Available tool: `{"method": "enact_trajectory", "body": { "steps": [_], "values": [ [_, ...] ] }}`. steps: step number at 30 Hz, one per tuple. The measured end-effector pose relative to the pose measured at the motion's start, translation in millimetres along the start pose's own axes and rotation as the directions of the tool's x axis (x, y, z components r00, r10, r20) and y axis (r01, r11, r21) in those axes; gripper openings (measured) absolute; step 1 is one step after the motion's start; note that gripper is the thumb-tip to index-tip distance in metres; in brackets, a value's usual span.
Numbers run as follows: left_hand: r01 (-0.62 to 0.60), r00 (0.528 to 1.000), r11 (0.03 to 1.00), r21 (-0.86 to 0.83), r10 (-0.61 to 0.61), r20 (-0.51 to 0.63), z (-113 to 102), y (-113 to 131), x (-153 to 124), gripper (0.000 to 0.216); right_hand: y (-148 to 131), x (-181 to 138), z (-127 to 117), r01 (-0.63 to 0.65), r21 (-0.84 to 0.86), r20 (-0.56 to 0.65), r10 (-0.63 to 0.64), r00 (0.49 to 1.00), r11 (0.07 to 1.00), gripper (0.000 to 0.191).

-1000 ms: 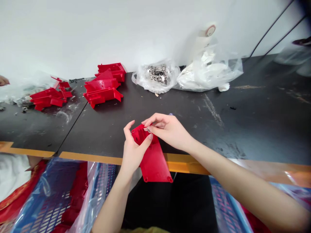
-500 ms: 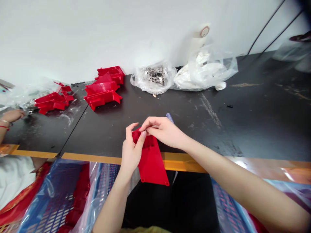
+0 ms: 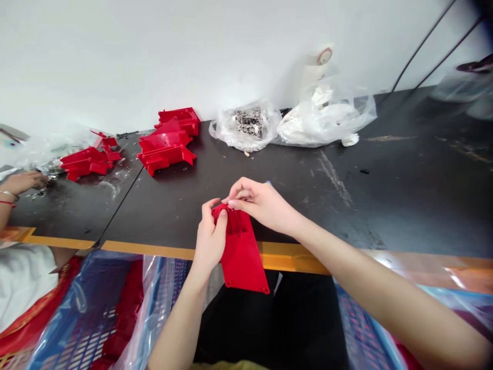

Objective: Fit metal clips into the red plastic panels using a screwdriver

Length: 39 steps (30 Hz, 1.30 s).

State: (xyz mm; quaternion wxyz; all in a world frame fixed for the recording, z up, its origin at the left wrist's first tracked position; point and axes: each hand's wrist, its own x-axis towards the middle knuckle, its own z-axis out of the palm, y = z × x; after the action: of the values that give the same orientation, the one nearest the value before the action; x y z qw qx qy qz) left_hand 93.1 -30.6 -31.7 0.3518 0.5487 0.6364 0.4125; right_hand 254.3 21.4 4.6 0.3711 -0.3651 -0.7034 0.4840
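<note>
I hold a flat red plastic part (image 3: 242,254) over the near edge of the black table (image 3: 385,195). My left hand (image 3: 210,241) grips its upper left side, thumb and fingers wrapped round it. My right hand (image 3: 258,203) pinches at the part's top end with fingertips pressed together; what sits between them is too small to make out. A bluish object peeks out just behind my right hand.
Stacked red parts (image 3: 167,139) and more red parts (image 3: 90,159) lie at the back left. A bag of small metal pieces (image 3: 246,123) and a white-filled bag (image 3: 327,113) sit by the wall. Another person's hand (image 3: 23,182) is at the far left. Blue crates (image 3: 96,308) stand below.
The red part has shifted slightly as my fingers work its top end. My left thumb has closed onto it. The other person's hand has moved onto the table at the far left.
</note>
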Motion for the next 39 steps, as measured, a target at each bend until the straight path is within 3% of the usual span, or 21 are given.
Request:
{"method": "enact_trajectory", "body": {
  "steps": [4,9,17,27,34,39],
  "values": [
    [0.003,1.0,0.999,-0.048,-0.003,-0.004,0.6,-4.7,-0.1,0.036,-4.2,-1.3,-1.2,0.16,-0.315,0.051,-0.152,0.987,0.935,0.005],
    [-0.022,1.0,0.998,-0.057,0.022,0.003,1.1,-4.7,-1.5,0.029,-3.8,-0.6,-2.2,0.239,-0.489,0.135,-0.198,0.971,0.839,0.014],
    [-0.033,0.999,0.999,-0.01,0.033,0.025,0.9,0.5,-2.1,0.019,-18.7,-5.8,-1.3,0.281,-0.569,0.148,-0.24,0.959,0.773,0.015],
    [-0.031,0.998,1.0,-0.002,0.031,0.06,-1.3,2.2,-1.6,0.02,-14.4,3.8,-0.5,0.252,-0.677,0.198,-0.158,0.967,0.692,0.011],
    [-0.049,0.996,0.999,-0.004,0.049,0.071,-2.5,1.6,-0.7,0.019,-15.6,2.9,12.1,0.423,-0.821,0.354,-0.239,0.904,0.384,0.016],
    [-0.055,0.997,0.998,-0.004,0.055,0.057,-3.3,1.7,-0.7,0.021,-10.8,-4.7,18.2,0.45,-0.851,0.383,-0.266,0.884,0.271,0.019]
  ]
}}
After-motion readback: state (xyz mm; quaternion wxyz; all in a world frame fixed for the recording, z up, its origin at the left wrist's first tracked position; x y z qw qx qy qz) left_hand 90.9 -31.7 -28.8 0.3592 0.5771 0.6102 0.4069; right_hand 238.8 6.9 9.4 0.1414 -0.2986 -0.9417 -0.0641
